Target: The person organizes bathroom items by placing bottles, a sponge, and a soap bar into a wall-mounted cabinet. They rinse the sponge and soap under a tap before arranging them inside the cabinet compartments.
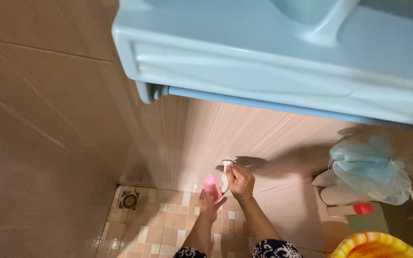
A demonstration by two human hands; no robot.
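Tiled floor (168, 234), square drain grate (129, 199) in its corner

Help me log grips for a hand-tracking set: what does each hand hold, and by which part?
The left hand holds a pink bottle from below, around its lower body. The right hand grips the white spray head at the bottle's top.

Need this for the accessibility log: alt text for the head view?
Seen from above, a person's left hand holds a pink plastic bottle while the right hand grips its white spray top, below a pale blue ceramic sink, over a small-tiled floor with a square drain.
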